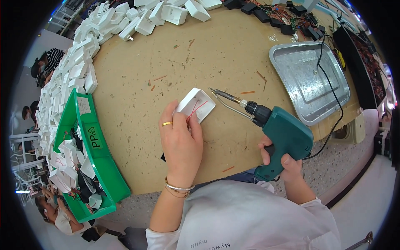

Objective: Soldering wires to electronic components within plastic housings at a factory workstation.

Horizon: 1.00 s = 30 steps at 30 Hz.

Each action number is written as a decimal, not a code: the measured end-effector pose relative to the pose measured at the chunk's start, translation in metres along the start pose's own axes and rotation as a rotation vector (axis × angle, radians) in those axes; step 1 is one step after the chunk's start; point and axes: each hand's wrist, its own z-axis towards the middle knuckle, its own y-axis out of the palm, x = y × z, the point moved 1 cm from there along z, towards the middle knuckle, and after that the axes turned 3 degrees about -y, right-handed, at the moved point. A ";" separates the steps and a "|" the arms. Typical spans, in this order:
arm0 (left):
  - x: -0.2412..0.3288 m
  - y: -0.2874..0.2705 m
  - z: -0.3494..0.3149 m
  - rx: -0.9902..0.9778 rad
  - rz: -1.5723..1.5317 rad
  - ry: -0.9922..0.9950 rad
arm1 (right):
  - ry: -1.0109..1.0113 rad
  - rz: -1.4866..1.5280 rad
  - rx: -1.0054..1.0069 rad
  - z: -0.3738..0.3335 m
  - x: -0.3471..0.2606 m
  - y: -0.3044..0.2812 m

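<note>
My left hand (182, 139) is closed around the near left side of a small white plastic case (206, 109), which lies open side up on the brown table. Thin red wires (194, 111) stick up from the case beside my fingertips. A green soldering gun (288, 131) is gripped in my right hand (291, 170), its body held up over the table's near right part. Its metal tip (213, 90) points left, close to the case's upper right corner; contact cannot be made out. A thin bent feed tube (233, 109) runs under the tip. My left fingers partly hide the case's inside.
A green bin (102, 156) of white cases and black parts stands at the left edge. White cases (83, 62) are heaped along the left and far edges. At right, a metal tray (287, 79) lies under the gun's black cord (332, 83). Black wired parts (287, 29) sit far right.
</note>
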 end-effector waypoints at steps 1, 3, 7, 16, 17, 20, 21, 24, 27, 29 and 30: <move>0.000 -0.001 0.000 -0.001 -0.026 -0.024 | 0.007 -0.027 0.004 0.000 -0.003 0.000; 0.000 -0.007 0.003 -0.042 -0.083 -0.043 | 0.016 -0.057 -0.001 -0.001 -0.007 -0.001; -0.007 -0.007 0.002 -0.073 -0.063 0.184 | 0.060 -0.195 -0.112 -0.005 -0.013 -0.014; 0.007 -0.006 -0.009 -0.023 -0.246 -0.007 | 0.012 -0.288 -0.115 -0.028 -0.010 -0.029; 0.007 -0.003 -0.010 -0.019 -0.275 -0.023 | 0.019 -0.296 -0.117 -0.029 -0.010 -0.025; 0.006 0.004 -0.013 0.013 -0.216 0.022 | 0.009 -0.266 0.029 -0.031 -0.012 -0.014; 0.006 0.007 -0.015 0.010 -0.224 0.018 | 0.017 -0.287 0.049 -0.032 -0.012 -0.012; 0.006 0.011 -0.019 0.059 -0.170 0.055 | 0.045 -0.318 0.094 -0.036 -0.011 -0.005; 0.006 0.012 -0.021 0.078 -0.148 0.065 | 0.067 -0.355 0.096 -0.040 -0.008 -0.006; 0.006 0.013 -0.020 0.090 -0.125 0.094 | 0.071 -0.387 0.078 -0.040 -0.008 -0.005; 0.006 0.014 -0.020 0.089 -0.128 0.089 | 0.074 -0.397 0.085 -0.040 -0.008 -0.003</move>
